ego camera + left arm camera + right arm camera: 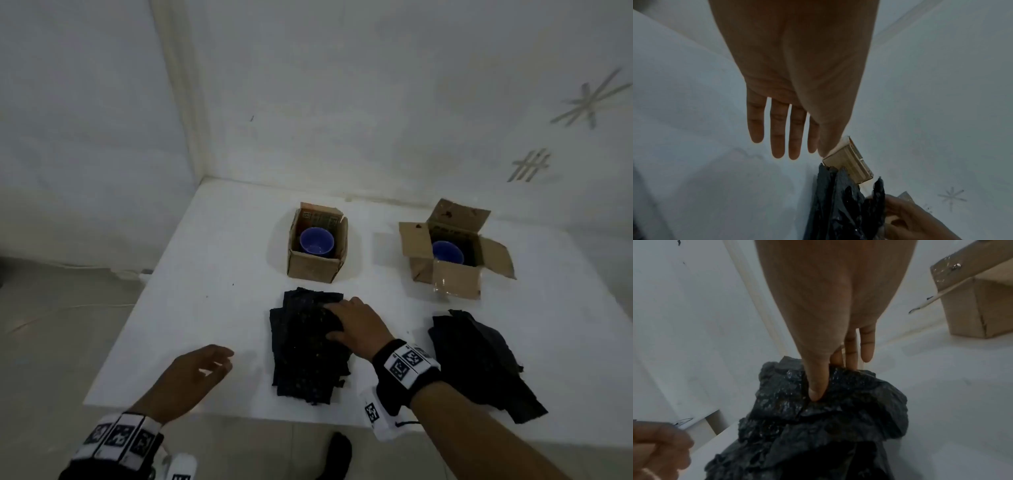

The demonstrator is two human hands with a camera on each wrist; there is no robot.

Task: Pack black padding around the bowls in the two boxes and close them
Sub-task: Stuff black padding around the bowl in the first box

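Right hand (359, 325) is pinching the top sheet of the left padding stack (308, 346), thumb (816, 386) digging into the crinkled black material while the other fingers are reaching over its far edge. Left hand (195, 373) is hovering wide and holding nothing, fingers straight, above the table (205, 274) near its front edge, just left of that stack.

A second stack (479, 363) of padding is lying toward the table's front right corner, untouched. Both stacks are sitting between the front edge and the boxes.

Toward the back edge, the left box (317, 246) is standing with its flaps upright, a blue bowl (317, 241) sitting inside with no padding showing around it. The right box (445, 250) is standing well apart from it, flaps splayed outward, a second blue bowl (447, 251) partly hidden behind the near flap; something dark is showing beside that bowl, though whether it is padding or shadow cannot be told.

Several risks are looming. The sheets are looking thin and clingy, so the pinch is likely to be dragging up more than one layer, or pulling the whole stack toward the front edge while the left hand is not pinning it down. Stuffing a wad in carelessly could be tipping or shoving the bowl against the cardboard wall, leaving one side bare. Overfilling would be keeping the flaps from folding flat, and the light boxes may be sliding under a one-handed push.
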